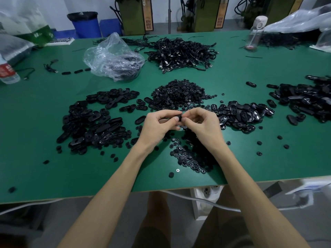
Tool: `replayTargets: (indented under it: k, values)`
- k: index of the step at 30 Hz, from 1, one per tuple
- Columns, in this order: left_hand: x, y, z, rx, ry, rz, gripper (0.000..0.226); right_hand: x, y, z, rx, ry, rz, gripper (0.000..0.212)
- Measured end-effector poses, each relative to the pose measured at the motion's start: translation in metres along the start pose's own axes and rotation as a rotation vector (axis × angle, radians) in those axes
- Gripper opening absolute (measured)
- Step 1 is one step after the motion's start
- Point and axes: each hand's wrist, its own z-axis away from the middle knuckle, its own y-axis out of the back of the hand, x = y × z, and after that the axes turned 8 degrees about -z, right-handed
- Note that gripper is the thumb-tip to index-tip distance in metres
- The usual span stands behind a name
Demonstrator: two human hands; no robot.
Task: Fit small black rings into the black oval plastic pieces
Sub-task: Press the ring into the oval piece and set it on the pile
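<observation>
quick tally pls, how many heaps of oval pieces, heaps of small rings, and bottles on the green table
heaps of oval pieces: 3
heaps of small rings: 2
bottles: 2
total: 7
Loose strays lying between the heaps are not counted.

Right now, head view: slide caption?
Left hand and right hand pinch a black piece above a green table heaped with parts.
</observation>
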Motion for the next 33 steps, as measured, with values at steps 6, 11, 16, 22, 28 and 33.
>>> replayTargets:
  k: [6,11,16,22,28,33]
  values:
    - [-0.0007,0.0005,-0.0002,-0.020,-0.002,0.006,0.023,-0.0020,-0.0003,0.0011,0.013,0.008,0.007,0.007]
    - [-0.0017,0.0013,-0.0005,-0.035,0.013,0.022,0.022,-0.0046,0.0002,0.0016,0.015,-0.010,-0.021,0.006]
    - [-0.0004,0.0034,-0.0007,-0.040,0.006,0.045,0.021,-0.0049,0.0017,0.0013,0.035,-0.016,-0.010,0.018]
    - [-0.0006,0.0014,0.0007,-0.038,-0.015,0.006,0.017,-0.0047,0.0004,0.0018,0.002,-0.031,-0.054,0.020]
    - [-0.0015,0.0014,0.0004,-0.027,-0.018,-0.013,0.018,-0.0041,0.0010,0.0024,0.006,-0.043,-0.088,0.014]
    - [-0.0038,0.0001,-0.0005,-0.001,0.008,-0.055,0.013,-0.0050,-0.0005,0.0025,-0.006,-0.045,-0.076,0.007]
